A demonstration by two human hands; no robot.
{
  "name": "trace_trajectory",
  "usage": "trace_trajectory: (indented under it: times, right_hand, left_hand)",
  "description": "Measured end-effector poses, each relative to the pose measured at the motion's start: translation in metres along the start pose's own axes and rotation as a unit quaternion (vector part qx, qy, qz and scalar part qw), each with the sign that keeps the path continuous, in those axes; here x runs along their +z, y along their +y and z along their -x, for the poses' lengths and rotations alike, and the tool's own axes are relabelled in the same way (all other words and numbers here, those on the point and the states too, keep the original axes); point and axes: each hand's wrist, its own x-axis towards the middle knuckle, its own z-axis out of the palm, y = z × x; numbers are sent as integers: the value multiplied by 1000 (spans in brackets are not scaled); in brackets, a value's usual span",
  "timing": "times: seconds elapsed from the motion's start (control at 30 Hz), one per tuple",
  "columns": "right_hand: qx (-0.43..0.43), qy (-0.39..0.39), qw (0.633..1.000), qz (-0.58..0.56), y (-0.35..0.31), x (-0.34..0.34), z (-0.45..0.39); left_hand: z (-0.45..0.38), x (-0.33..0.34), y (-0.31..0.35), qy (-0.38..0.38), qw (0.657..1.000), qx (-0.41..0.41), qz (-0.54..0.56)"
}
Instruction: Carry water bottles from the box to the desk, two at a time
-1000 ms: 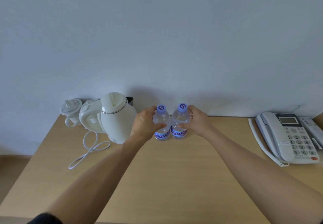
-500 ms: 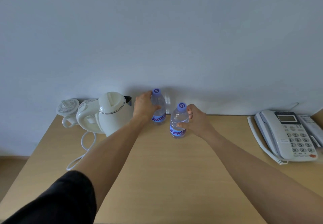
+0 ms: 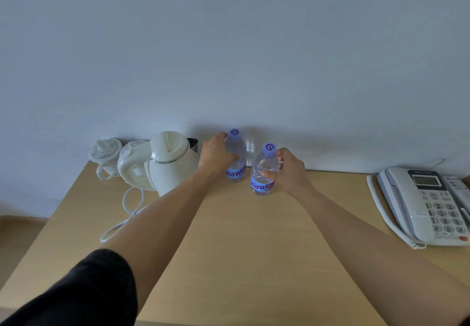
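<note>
Two clear water bottles with purple caps and blue labels stand upright on the wooden desk near the wall. My left hand grips the left water bottle, which stands farther back, close to the wall. My right hand has its thumb and fingers curled around the right water bottle, a little nearer to me. The two bottles stand slightly apart. The box is out of view.
A white electric kettle stands just left of my left hand, and its cord loops across the desk. Two white lidded cups sit behind it at the back left. A grey desk phone lies at the right edge.
The bottles were side by side and touching; my left hand has moved its bottle back toward the wall beside the kettle. The right bottle has stayed roughly in place.
</note>
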Motion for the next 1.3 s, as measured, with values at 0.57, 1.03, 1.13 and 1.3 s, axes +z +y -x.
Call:
trace_trajectory:
  times: [0.57,1.03,1.13,1.3]
  right_hand:
    - [4,9,1000,-23,-10,7,-40]
    - [32,17,999,7,-16,3,-36]
    - [25,30,998,39,-23,0,-38]
    - [3,43,996,81,-32,0,-39]
  left_hand:
    - [-4,-1,-4,-7,999,-32,0]
    - [-4,-2,-4,-17,999,-37,1]
    - [-5,-2,-4,-14,999,-38,-3]
    - [-5,0,-4,-14,999,-41,-6]
